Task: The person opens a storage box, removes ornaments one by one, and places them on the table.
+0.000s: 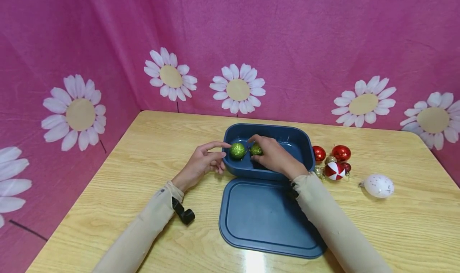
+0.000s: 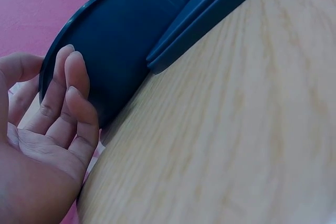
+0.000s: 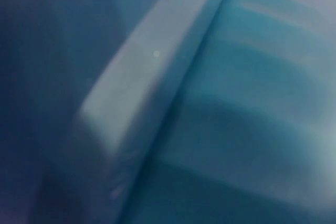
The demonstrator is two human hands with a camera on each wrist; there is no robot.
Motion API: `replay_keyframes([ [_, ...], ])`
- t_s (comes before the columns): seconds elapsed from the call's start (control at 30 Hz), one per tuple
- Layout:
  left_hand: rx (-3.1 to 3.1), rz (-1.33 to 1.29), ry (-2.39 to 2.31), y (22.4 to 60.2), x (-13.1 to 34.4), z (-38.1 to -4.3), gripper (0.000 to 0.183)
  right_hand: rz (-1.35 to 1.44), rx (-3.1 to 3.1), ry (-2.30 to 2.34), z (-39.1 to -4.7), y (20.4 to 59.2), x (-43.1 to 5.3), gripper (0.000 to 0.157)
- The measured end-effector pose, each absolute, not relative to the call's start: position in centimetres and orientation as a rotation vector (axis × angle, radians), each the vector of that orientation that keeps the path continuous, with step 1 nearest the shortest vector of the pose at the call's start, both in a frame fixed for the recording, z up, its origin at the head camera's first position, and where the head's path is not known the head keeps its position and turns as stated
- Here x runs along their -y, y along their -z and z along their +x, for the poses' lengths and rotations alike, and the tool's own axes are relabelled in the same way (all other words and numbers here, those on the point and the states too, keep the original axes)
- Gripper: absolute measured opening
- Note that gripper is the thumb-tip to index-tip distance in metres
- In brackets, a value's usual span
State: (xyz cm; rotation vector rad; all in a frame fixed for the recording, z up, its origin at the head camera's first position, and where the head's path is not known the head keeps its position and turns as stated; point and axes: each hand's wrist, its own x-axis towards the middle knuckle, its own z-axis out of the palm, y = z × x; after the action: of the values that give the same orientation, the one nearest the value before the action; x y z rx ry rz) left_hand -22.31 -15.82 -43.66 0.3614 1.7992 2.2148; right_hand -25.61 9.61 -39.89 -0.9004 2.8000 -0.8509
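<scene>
A green glitter Christmas bauble (image 1: 237,150) sits in the left end of the dark blue plastic box (image 1: 305,141). My left hand (image 1: 201,161) is at the box's left end, its index fingertip over the rim beside this bauble. In the left wrist view its other fingers are loosely bent beside the box's outer wall (image 2: 126,35). Reaching into the box, my right hand (image 1: 271,155) pinches a second green bauble (image 1: 256,149) between thumb and fingers, partly hiding it. The right wrist view holds only blurred blue plastic (image 3: 157,77).
The blue lid (image 1: 266,217) lies flat in front of the box, under my right forearm. Right of the box is a cluster of red, gold and red-and-white baubles (image 1: 335,171). A white speckled bauble (image 1: 379,186) lies farther right. Pink flowered cloth (image 1: 287,45) hangs behind the table.
</scene>
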Motion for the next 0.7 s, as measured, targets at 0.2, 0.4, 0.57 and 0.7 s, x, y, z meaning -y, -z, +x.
replay_keyframes([
  [0.2,-1.796,0.368,-2.215,43.76,15.59,-22.30,0.033,-0.843,-2.798,0.890,-25.54,39.95,-9.87,0.045],
  [0.4,-1.811,0.368,-2.205,43.77,15.44,-22.31,0.033,-0.870,-2.827,0.982,-25.68,39.93,-9.90,0.042],
  [0.57,-1.822,0.356,-2.190,43.71,15.41,-22.32,0.032,-0.919,-2.894,1.081,-25.83,39.77,-9.73,0.042],
  [0.7,-1.818,0.366,-2.190,43.74,15.63,-22.29,0.034,-0.959,-2.924,1.093,-25.75,39.47,-9.28,0.043],
])
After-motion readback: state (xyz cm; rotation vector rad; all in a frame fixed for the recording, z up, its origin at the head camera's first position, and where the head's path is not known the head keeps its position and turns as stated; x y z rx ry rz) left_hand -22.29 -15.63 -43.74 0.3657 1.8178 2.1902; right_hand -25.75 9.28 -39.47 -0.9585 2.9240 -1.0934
